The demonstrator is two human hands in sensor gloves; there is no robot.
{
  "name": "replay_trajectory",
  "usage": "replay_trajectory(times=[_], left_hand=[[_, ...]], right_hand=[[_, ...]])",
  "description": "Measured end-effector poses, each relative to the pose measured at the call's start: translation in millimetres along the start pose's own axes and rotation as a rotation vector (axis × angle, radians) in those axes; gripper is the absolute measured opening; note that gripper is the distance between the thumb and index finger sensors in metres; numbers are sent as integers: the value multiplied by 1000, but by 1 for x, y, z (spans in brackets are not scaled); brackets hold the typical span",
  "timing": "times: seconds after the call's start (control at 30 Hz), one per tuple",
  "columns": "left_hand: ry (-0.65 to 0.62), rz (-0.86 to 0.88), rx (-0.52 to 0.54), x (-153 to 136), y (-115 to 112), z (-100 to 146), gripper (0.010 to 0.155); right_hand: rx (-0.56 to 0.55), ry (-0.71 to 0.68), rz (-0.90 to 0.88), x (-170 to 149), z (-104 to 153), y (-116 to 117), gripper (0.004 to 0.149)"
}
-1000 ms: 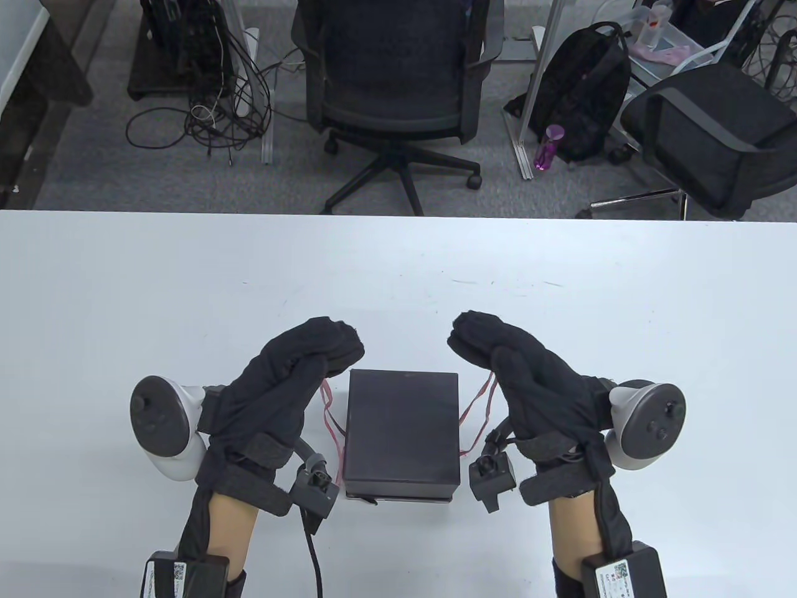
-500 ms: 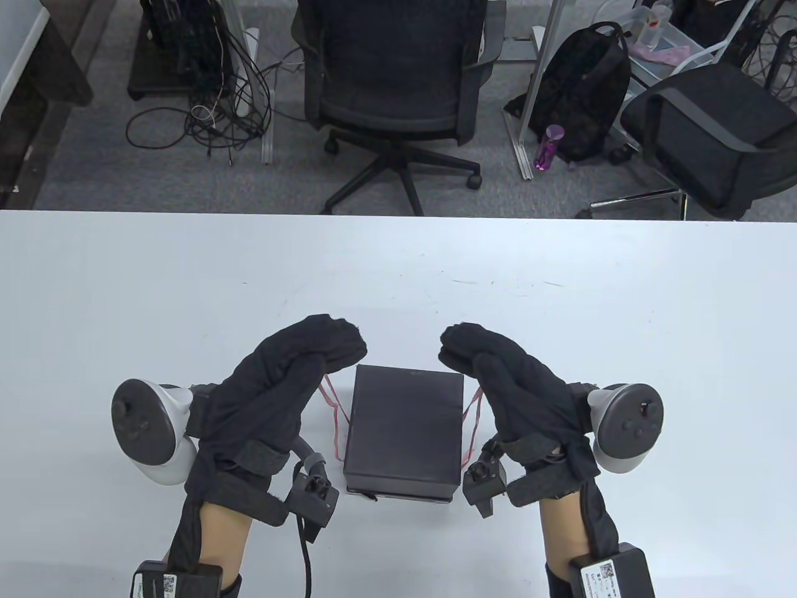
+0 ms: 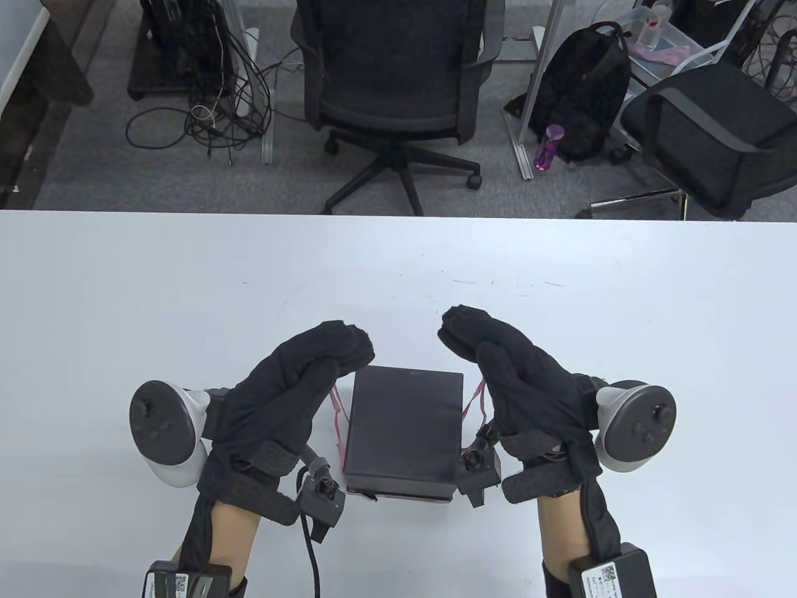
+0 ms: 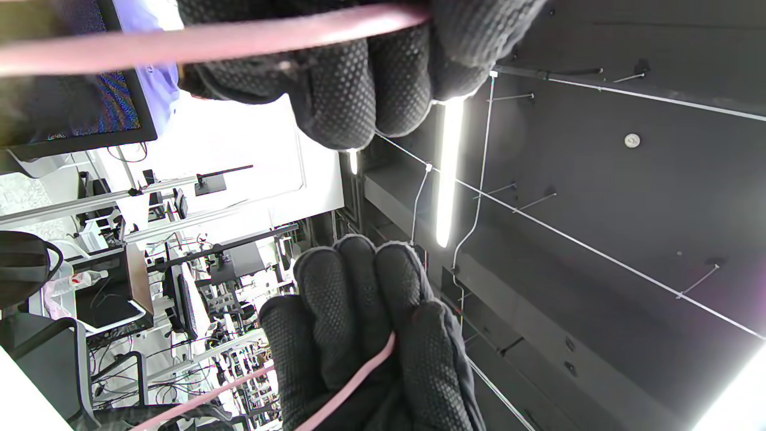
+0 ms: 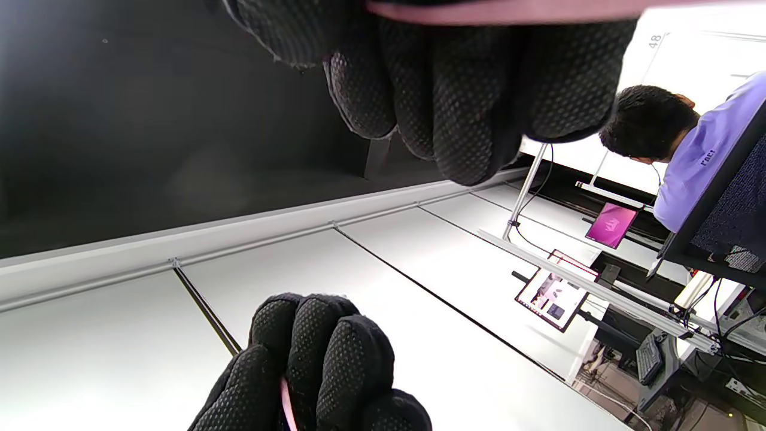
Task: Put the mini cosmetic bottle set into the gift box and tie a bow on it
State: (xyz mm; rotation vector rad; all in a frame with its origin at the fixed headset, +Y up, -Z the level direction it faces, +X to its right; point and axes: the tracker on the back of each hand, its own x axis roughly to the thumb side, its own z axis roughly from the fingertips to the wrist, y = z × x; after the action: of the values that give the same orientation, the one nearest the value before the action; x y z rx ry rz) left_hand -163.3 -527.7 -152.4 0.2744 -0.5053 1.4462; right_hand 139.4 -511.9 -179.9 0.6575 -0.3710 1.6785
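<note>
A closed black gift box (image 3: 403, 431) lies on the white table (image 3: 187, 299), near its front edge. A thin pink ribbon runs under it and rises on both sides. My left hand (image 3: 336, 355) is raised left of the box, fingers curled round the left ribbon end (image 3: 338, 411). My right hand (image 3: 473, 339) is raised right of the box and grips the right ribbon end (image 3: 476, 402). In the left wrist view the ribbon (image 4: 209, 42) crosses my curled fingers (image 4: 365, 90). In the right wrist view the ribbon (image 5: 508, 11) lies across my fingers (image 5: 455, 90). No bottles are in sight.
Beyond the table's far edge stand an office chair (image 3: 398, 81), a second chair (image 3: 710, 137), a black backpack (image 3: 585, 93) and tangled cables (image 3: 212, 106) on the floor. Another person (image 5: 688, 143) appears in the right wrist view.
Both hands have drawn closer to the box with the ribbon ends. The left hand shifted right, the right hand left. The box turned very slightly.
</note>
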Motion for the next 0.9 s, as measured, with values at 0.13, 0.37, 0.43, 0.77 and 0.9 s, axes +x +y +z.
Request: replay_trajectory(times=[0.13,0.37,0.43,0.77,0.9], left_hand=[[4,-30,-7,-6,-3,5,45],[43,-140,-29,-39,-21,24,49],[78,-129,-63,-54,-30,30,50],[128,-138,-11,-107,-45,62,60],[170,-178,19,-118,-47,71,60]], right_hand=[[23,12,-7,-7,5,2,50],[111,42,79,-32,27,17,54],[138,62,94,-42,36,23,57],[204,133,325,-61,69,49,59],[262,159,465,-65,78,60,60]])
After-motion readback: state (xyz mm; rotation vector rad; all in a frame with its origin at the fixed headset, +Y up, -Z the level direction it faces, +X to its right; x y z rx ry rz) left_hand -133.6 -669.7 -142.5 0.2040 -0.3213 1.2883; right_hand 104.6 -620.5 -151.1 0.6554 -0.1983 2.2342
